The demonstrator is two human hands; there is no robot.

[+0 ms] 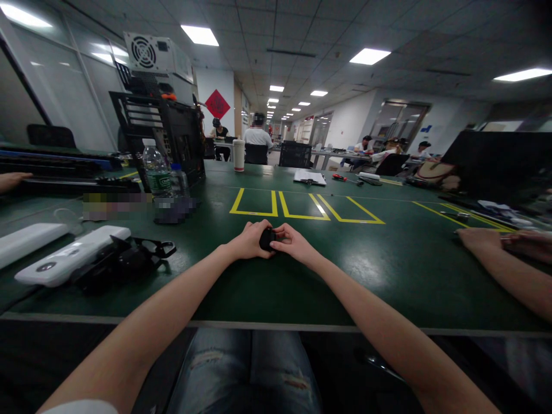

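Apparently, handling was underway and unfinished: the left hand (251, 240) gripped a small, rounded black object (266, 239) over the dark green tabletop (241, 299), near yellow tape outlines (304, 218), while the right hand (294, 244) pinched its side; what was left, I couldn't tell.

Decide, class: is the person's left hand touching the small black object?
Touching. The head view shows the left hand curled against the near-left side of the small black object, with no gap visible between them.
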